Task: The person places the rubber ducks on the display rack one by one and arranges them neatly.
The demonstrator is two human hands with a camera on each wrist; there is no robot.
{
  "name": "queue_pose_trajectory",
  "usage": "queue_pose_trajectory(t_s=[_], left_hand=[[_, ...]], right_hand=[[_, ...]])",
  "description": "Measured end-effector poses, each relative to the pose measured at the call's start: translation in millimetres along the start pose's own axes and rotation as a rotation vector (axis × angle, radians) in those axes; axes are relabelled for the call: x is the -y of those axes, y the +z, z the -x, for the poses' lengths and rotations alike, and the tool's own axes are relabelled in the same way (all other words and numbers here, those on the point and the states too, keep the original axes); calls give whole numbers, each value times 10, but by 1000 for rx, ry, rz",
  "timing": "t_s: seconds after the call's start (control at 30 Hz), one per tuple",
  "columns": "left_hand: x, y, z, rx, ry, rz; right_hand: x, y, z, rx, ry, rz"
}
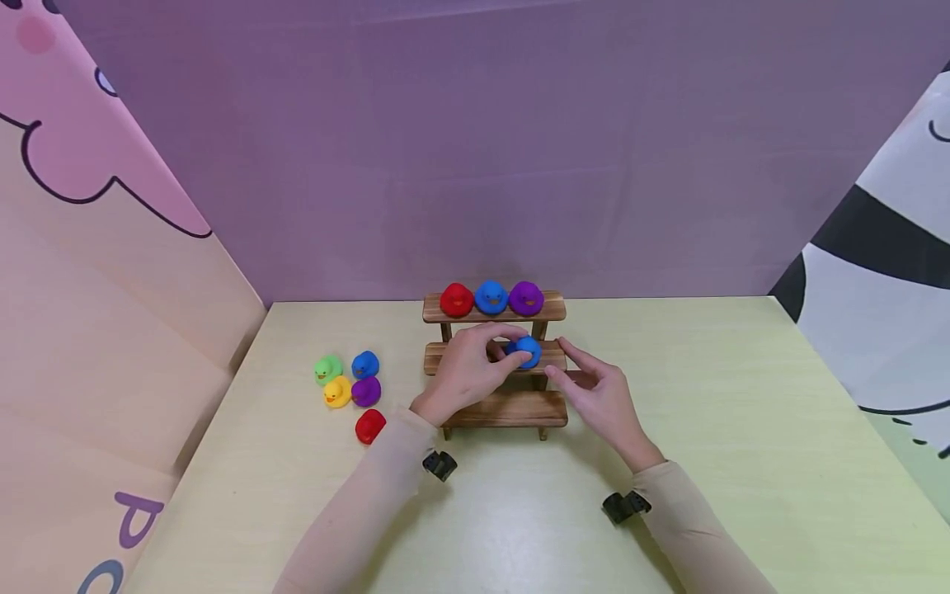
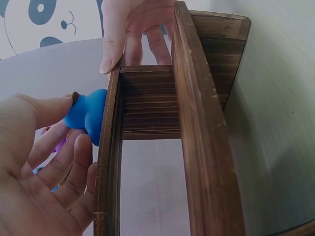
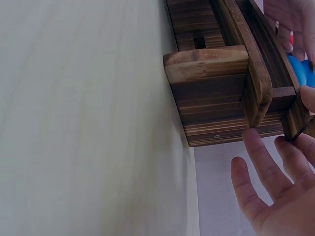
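Observation:
A three-tier wooden display stand [image 1: 512, 410] stands on the table. On its middle tier, my left hand [image 1: 475, 363] pinches a blue rubber duck [image 1: 529, 351] between thumb and fingers; the duck's base meets the plank in the left wrist view. My right hand [image 1: 601, 400] holds the right end of that tier, its thumb at the front corner and its fingertips [image 3: 253, 137] against the wood. Along the top tier sit a red duck [image 1: 456, 300], another blue duck [image 1: 491, 298] and a purple duck [image 1: 526, 299]. My left hand hides part of the middle tier.
Left of the stand, a loose group lies on the table [image 1: 742, 412]: a green duck [image 1: 328, 370], a yellow duck [image 1: 337, 392], a blue duck [image 1: 365, 365], a purple duck [image 1: 366, 392] and a red duck [image 1: 370, 426], close to my left sleeve. A purple backdrop [image 1: 482, 148] rises behind.

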State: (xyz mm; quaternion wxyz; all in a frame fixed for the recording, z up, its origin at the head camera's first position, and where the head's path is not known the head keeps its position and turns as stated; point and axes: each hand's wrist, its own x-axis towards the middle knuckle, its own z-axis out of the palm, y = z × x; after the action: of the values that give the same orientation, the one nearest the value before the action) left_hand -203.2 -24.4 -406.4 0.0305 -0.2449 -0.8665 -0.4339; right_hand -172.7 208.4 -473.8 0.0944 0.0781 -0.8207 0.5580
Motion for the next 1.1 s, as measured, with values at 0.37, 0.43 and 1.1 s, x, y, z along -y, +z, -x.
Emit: queue_pose_trajectory(t_s=[0.37, 0.43, 1.1], left_hand=[[57, -60, 79, -3, 32, 17], [78, -83, 102, -8, 44, 27], [357, -452, 449, -69, -28, 43]], right_hand=[[-23, 11, -9, 6, 3, -28], [-20, 12, -9, 0, 4, -27], [-5, 1, -2, -7, 1, 14]])
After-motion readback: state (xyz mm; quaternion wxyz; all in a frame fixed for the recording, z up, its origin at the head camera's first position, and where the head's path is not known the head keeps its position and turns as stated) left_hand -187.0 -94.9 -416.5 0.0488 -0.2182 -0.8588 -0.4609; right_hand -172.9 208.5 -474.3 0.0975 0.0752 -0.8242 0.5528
